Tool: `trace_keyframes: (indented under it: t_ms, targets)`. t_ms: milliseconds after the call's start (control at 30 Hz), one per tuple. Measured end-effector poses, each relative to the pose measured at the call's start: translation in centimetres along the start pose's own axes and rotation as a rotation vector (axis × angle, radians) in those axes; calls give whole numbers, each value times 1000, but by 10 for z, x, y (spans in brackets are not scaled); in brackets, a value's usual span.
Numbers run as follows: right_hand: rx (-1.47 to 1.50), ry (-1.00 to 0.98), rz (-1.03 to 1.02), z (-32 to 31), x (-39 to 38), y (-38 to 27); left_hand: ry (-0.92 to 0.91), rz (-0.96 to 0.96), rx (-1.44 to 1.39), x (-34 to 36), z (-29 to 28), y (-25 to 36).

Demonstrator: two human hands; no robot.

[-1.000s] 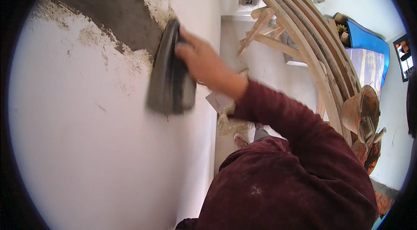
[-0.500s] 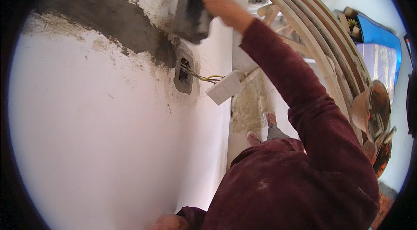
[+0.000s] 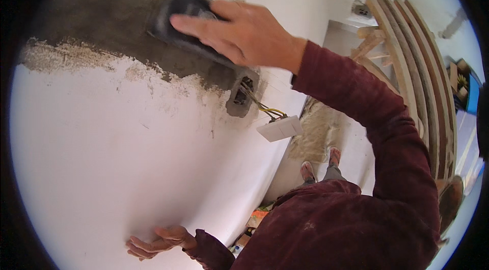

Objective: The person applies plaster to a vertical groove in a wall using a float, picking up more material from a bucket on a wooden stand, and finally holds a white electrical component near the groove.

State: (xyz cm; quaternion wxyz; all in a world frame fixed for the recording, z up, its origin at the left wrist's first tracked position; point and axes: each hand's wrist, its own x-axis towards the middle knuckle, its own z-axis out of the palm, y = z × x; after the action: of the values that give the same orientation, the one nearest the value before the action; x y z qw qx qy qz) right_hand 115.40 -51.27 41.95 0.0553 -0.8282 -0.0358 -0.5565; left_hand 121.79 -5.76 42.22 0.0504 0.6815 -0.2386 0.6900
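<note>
A: Looked first at the white wall (image 3: 127,168). Any change there?

B: Mostly in framing. Showed more of the dark grey mortar band (image 3: 91,20) across the upper left than half a second before. Left the torn, sandy edge under it rough.

A: And the dark float (image 3: 178,12)?

B: Had travelled. Covered the open socket box (image 3: 242,97) a second earlier, sat above and just right of it half a second earlier, then lay further left along the band, in the upper middle of the frame. Appeared blurred, so likely mid-stroke. Suggested the wet patch beside the box had been passed over, with the left stretch under work.

A: Pose of the hands?

B: Right hand (image 3: 244,33) stretched up from a maroon sleeve, fingers long and pressed over the back of the float, holding it flat to the wall. Left hand (image 3: 155,242) newly in full view at the lower left, spread against the wall, holding nothing.

A: Smaller bits?

B: Unchanged: white switch plate (image 3: 279,128) hung off yellow wires (image 3: 265,109) below the box.
</note>
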Motion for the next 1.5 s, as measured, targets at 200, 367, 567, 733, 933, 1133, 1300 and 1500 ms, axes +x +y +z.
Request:
trace_keyframes:
  t_ms: [200, 367, 567, 733, 933, 1133, 1300, 1500]
  targets:
    - [65, 24, -91, 13, -42, 16, -75, 71, 8, 8, 3, 6]
    - [29, -5, 67, -5, -17, 4, -141, 38, 104, -1, 2, 7]
    - [68, 73, 14, -5, -3, 9, -131, 41, 145, 2, 0, 5]
    - [60, -77, -48, -2, -41, 16, -112, 37, 100, 1, 8, 5]
    - [24, 174, -274, -11, 32, 29, -71, 62, 128, 8, 10, 13]
    - [129, -47, -304, 5, 7, 18, -72, 87, 157, 12, 3, 14]
    - [53, -280, -381, 16, -106, 57, -85, 111, 183, 10, 10, 9]
    - [27, -485, -268, -20, -137, 76, -70, 98, 166, 12, 6, 16]
